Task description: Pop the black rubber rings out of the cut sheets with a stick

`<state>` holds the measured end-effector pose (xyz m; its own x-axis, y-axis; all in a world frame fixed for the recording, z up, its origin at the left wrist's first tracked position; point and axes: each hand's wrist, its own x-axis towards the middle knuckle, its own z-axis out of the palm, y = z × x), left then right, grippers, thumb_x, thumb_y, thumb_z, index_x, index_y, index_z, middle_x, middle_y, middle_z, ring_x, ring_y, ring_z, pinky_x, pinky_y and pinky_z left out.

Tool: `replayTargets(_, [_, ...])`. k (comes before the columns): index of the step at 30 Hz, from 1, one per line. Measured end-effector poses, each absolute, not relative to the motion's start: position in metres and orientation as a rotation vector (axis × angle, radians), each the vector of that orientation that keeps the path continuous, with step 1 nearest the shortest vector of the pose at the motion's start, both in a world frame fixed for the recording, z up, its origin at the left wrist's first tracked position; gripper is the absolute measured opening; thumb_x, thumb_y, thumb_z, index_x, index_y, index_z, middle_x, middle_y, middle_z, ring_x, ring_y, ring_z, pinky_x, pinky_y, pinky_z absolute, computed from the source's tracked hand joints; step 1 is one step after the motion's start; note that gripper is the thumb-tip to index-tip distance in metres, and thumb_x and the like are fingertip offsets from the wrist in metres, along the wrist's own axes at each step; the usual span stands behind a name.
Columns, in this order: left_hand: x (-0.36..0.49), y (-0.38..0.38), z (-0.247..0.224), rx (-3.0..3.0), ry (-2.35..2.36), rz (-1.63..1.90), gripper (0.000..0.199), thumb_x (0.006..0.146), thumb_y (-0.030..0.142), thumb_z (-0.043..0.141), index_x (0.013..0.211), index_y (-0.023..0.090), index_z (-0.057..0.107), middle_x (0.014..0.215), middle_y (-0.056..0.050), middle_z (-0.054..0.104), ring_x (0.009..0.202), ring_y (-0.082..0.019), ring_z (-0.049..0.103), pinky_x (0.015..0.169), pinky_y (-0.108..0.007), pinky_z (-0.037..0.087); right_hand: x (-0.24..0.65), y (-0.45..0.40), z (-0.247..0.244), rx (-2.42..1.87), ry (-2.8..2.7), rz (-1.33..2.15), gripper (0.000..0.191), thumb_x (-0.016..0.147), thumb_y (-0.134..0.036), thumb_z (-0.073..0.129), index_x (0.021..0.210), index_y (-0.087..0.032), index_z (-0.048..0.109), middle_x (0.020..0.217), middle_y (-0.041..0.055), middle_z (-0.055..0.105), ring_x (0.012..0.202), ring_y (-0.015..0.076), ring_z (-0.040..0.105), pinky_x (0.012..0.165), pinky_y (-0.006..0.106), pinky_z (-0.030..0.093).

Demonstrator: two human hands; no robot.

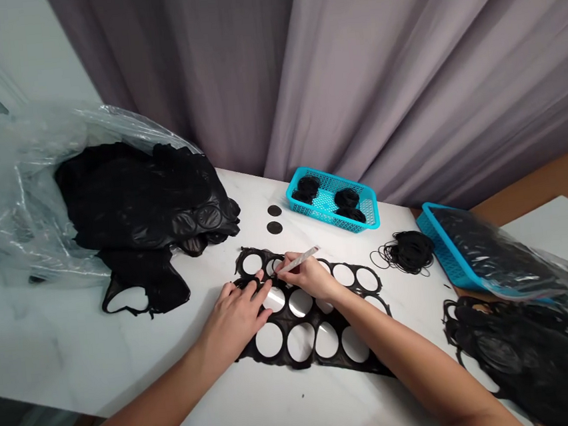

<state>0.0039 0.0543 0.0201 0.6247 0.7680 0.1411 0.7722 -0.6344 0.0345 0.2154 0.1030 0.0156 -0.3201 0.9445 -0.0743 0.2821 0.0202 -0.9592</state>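
A thin black sheet [285,327] with rows of large round holes lies flat on the white marbled table. My left hand [241,314] rests on its left side, fingers spread and pressing the sheet down. Close by, my right hand [309,279] is closed around a slim pale pen-like tool [302,259]. Its lower end points at a hole in the upper left of the sheet; the tip is hidden by my fingers, so its exact kind does not show. Two small black discs [274,219] lie on the table beyond my hands.
A clear plastic bag [15,192] spills black sheets [141,193] on the left. Behind stands a blue basket [330,174] with black bundles. To the right are thin black rings [411,252], another blue basket [452,264] with a filled bag, and a pile of black scraps [533,356].
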Motion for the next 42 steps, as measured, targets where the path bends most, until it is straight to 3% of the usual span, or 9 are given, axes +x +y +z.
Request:
replayTargets(11, [0.001,0.054,0.018,-2.860,-1.361,-0.360,0.036,0.096,0.028,0.057,0.131,0.020,0.058,0.123,-0.012,0.064,0.078,-0.021,0.066,0.083,-0.039,0.040,0.216,0.100,0.021,-1.360,-1.739,1.156,0.011,0.081,-0.023,0.060,0.073,-0.021,0.052,0.086,0.0025,0.069,0.069,0.0156,0.058,0.064,0.028,0.044])
replayTargets(15, [-0.001,0.062,0.030,-2.978,-1.486,-0.772,0.034,0.097,0.035,0.055,0.129,0.022,0.058,0.127,-0.010,0.064,0.095,-0.023,0.065,0.086,-0.038,0.044,0.215,0.094,0.039,-1.343,-1.901,0.945,0.013,0.082,-0.017,0.058,0.071,-0.022,0.053,0.086,0.0029,0.068,0.069,0.0154,0.057,0.065,0.029,0.044])
replayTargets(19, [0.006,0.073,0.049,-3.129,-1.748,-1.162,0.051,0.086,0.037,0.068,0.134,0.030,0.053,0.122,-0.004,0.067,0.101,-0.024,0.063,0.083,-0.035,0.050,0.206,0.078,0.068,-1.163,-1.865,1.194,0.018,0.082,-0.019,0.061,0.068,-0.022,0.050,0.086,0.0017,0.067,0.073,0.0164,0.060,0.065,0.029,0.045])
replayTargets(22, [0.010,0.080,0.057,-3.183,-1.924,-1.366,0.041,0.082,0.029,0.069,0.123,0.029,0.062,0.107,-0.002,0.071,0.097,-0.023,0.065,0.080,-0.033,0.052,0.203,0.068,0.084,-1.105,-1.765,1.299,0.017,0.083,-0.022,0.062,0.071,-0.022,0.050,0.087,0.0023,0.067,0.075,0.0170,0.060,0.066,0.030,0.047])
replayTargets(26, [0.001,0.083,0.061,-3.190,-2.151,-1.576,0.036,0.084,0.032,0.067,0.119,0.028,0.064,0.105,-0.004,0.072,0.112,-0.028,0.062,0.090,-0.040,0.049,0.208,0.069,0.082,-1.126,-1.586,1.434,0.020,0.081,-0.028,0.066,0.073,-0.022,0.049,0.091,0.0038,0.068,0.069,0.0151,0.058,0.060,0.028,0.047])
replayTargets(30, [-0.012,0.081,0.066,-3.143,-2.447,-1.691,0.037,0.092,0.040,0.057,0.124,0.022,0.060,0.076,-0.003,0.068,0.093,-0.025,0.066,0.090,-0.046,0.047,0.212,0.086,0.054,-1.201,-1.464,1.450,0.023,0.077,-0.034,0.069,0.071,-0.020,0.051,0.094,0.0055,0.070,0.065,0.0136,0.057,0.060,0.029,0.048])
replayTargets(35, [-0.017,0.078,0.065,-2.537,-2.624,-2.240,0.035,0.087,0.042,0.063,0.114,0.020,0.061,0.082,-0.003,0.069,0.090,-0.022,0.066,0.090,-0.040,0.047,0.213,0.099,0.021,-1.320,-1.549,1.262,0.015,0.079,-0.032,0.066,0.074,-0.020,0.058,0.092,0.0039,0.071,0.069,0.0145,0.057,0.063,0.028,0.044])
replayTargets(38, [-0.016,0.079,0.055,-2.615,-2.512,-2.136,0.029,0.090,0.040,0.059,0.111,0.019,0.062,0.089,-0.005,0.071,0.095,-0.022,0.067,0.089,-0.037,0.048,0.212,0.097,0.016,-1.322,-1.609,1.253,0.014,0.080,-0.029,0.065,0.072,-0.021,0.058,0.090,0.0028,0.070,0.072,0.0157,0.059,0.066,0.029,0.045])
replayTargets(42, [-0.011,0.074,0.036,-3.007,-1.957,-1.210,0.033,0.094,0.017,0.042,0.114,0.024,0.068,0.100,-0.004,0.070,0.088,-0.020,0.064,0.083,-0.036,0.047,0.212,0.095,0.018,-1.285,-1.625,1.263,0.017,0.080,-0.028,0.065,0.069,-0.021,0.055,0.087,0.0026,0.069,0.074,0.0164,0.060,0.069,0.030,0.046])
